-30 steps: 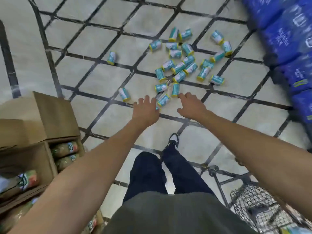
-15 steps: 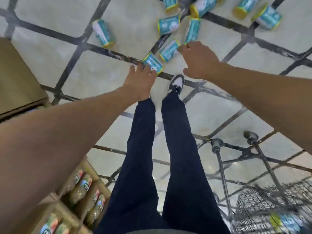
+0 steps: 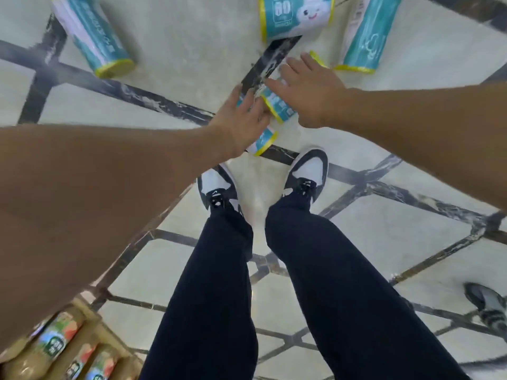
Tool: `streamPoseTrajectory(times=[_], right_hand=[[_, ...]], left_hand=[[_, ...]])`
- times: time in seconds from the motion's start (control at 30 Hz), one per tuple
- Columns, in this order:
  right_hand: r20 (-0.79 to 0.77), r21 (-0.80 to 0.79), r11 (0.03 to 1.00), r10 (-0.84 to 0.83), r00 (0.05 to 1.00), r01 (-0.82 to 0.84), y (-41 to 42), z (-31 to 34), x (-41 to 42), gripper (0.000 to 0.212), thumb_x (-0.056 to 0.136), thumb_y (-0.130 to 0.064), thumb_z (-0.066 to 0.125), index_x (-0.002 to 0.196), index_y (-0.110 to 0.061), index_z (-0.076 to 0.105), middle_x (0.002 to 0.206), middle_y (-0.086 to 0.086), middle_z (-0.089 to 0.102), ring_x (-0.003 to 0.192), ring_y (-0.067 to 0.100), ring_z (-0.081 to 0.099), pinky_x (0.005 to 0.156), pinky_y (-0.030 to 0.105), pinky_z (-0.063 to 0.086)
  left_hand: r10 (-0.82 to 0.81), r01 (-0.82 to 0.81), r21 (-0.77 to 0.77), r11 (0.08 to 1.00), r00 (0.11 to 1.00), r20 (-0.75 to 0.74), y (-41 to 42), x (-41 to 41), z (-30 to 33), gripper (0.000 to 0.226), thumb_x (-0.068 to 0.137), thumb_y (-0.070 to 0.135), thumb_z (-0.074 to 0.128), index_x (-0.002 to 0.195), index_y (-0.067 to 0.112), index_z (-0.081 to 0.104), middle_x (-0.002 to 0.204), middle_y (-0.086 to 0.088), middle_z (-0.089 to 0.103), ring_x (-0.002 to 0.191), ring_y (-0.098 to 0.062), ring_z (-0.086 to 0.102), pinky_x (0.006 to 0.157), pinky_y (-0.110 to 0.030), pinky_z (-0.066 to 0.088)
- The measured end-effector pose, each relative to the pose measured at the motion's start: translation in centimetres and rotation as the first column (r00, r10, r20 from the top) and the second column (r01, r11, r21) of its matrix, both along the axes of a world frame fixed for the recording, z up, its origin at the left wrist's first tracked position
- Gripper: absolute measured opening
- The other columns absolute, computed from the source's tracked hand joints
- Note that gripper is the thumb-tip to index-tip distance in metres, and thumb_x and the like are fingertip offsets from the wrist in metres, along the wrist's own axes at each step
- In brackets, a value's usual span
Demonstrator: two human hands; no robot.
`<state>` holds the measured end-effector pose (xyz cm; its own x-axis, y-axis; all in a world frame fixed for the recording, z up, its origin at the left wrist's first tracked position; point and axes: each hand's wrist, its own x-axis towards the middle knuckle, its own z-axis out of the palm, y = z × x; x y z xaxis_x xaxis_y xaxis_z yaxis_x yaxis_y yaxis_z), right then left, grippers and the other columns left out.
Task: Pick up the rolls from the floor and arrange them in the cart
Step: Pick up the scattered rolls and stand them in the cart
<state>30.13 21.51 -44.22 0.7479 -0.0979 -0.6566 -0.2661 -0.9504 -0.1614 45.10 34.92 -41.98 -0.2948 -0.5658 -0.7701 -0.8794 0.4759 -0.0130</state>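
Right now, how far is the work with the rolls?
Early stage. Done: nothing visible; the cart is out of view. In hand: left hand and right hand reach two nearest rolls, not yet lifted. Left: other rolls lie on the floor.

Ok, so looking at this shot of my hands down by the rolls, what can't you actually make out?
- Left hand, head view: it covers most of the roll under it; grip unclear.
- Right hand: fingers spread over another roll; contact is motion-blurred.
- Three rolls along the top edge are cut off by the frame.
- Cart: only a blurred caster shows at the right edge.
- Bottles in the box: labels unreadable.
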Motion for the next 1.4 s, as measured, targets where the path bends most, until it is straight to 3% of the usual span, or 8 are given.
streamPoseTrajectory(times=[0.27,0.43,0.53,0.67,0.9,1.17,1.3,1.4], right_hand=[[0.164,-0.098,0.994,0.065,0.984,-0.05,-0.4,-3.0,0.9,0.084,0.066,-0.015,0.078,0.141,-0.008,0.042,0.122,0.027,0.054,0.112,0.044,0.052,0.106,0.054,0.036],[-0.018,0.0,0.892,-0.452,0.892,0.452,-0.4,2.7,0.3,0.088,0.07,-0.033,0.079,0.144,-0.012,0.036,0.129,0.021,0.052,0.116,0.041,0.05,0.095,0.047,0.04],[-0.01,0.066,0.674,-0.737,0.676,0.736,-1.3,9.7,-0.6,0.092,0.068,-0.039,0.08,0.145,-0.013,0.036,0.128,0.019,0.052,0.114,0.041,0.052,0.09,0.045,0.044],[-0.065,0.203,0.145,-0.985,0.161,0.968,-2.8,21.6,-2.2,0.092,0.065,-0.044,0.083,0.14,-0.018,0.037,0.125,0.013,0.054,0.114,0.037,0.055,0.091,0.046,0.05],[-0.1,0.449,-0.453,-0.882,-0.46,0.77,-3.5,49.0,-8.4,0.066,0.072,-0.032,0.09,0.117,-0.022,0.042,0.11,0.002,0.059,0.096,0.021,0.06,0.074,0.029,0.044],[-0.065,0.584,-0.63,-0.665,-0.744,0.512,2.4,72.1,-16.3,0.073,0.072,-0.032,0.092,0.127,-0.019,0.047,0.108,-0.002,0.065,0.098,0.019,0.065,0.081,0.029,0.05],[-0.031,0.627,-0.67,-0.531,-0.847,0.398,9.1,78.2,-19.7,0.069,0.07,-0.035,0.092,0.119,-0.019,0.047,0.103,-0.002,0.064,0.09,0.017,0.063,0.074,0.029,0.048],[-0.004,0.648,-0.684,-0.441,-0.897,0.334,14.9,81.6,-22.6,0.086,0.05,-0.052,0.094,0.115,-0.018,0.05,0.104,0.001,0.069,0.091,0.018,0.067,0.08,0.035,0.057]], left_hand=[[-0.092,0.076,-0.123,0.989,0.987,-0.129,0.0,1.2,-4.6,0.08,0.073,0.026,0.076,0.141,0.009,0.037,0.134,-0.021,0.052,0.12,-0.042,0.05,0.116,-0.058,0.026],[0.269,-0.271,0.003,0.963,0.958,-0.1,-1.1,0.9,0.4,0.076,0.074,0.039,0.073,0.133,0.004,0.039,0.123,-0.017,0.055,0.11,-0.037,0.056,0.108,-0.046,0.037],[0.575,-0.579,0.017,0.815,0.806,-0.141,-2.2,0.6,7.2,0.075,0.072,0.042,0.076,0.128,0.006,0.043,0.12,-0.014,0.054,0.107,-0.035,0.056,0.091,-0.043,0.047],[0.907,-0.889,0.196,0.414,0.384,-0.173,-5.5,-0.4,19.4,0.077,0.069,0.047,0.081,0.121,0.008,0.04,0.115,-0.011,0.054,0.105,-0.034,0.058,0.087,-0.045,0.05],[0.955,-0.921,0.389,0.02,-0.098,-0.281,-10.1,-3.7,46.1,0.068,0.072,0.05,0.086,0.111,0.016,0.042,0.098,0.003,0.053,0.086,-0.019,0.055,0.057,-0.025,0.037],[0.918,-0.858,0.494,0.141,-0.073,-0.391,-9.0,-11.2,68.6,0.072,0.065,0.055,0.089,0.117,0.021,0.053,0.109,0.006,0.064,0.099,-0.017,0.063,0.079,-0.03,0.051],[0.89,-0.803,0.519,0.294,0.031,-0.456,-5.2,-15.5,73.1,0.113,0.045,0.082,0.083,0.133,0.015,0.055,0.126,-0.002,0.065,0.111,-0.024,0.064,0.088,-0.036,0.055],[0.843,-0.756,0.521,0.397,0.076,-0.532,-1.5,-19.4,78.7,0.074,0.064,0.058,0.087,0.119,0.016,0.06,0.113,-0.003,0.066,0.104,-0.025,0.064,0.078,-0.034,0.051]])
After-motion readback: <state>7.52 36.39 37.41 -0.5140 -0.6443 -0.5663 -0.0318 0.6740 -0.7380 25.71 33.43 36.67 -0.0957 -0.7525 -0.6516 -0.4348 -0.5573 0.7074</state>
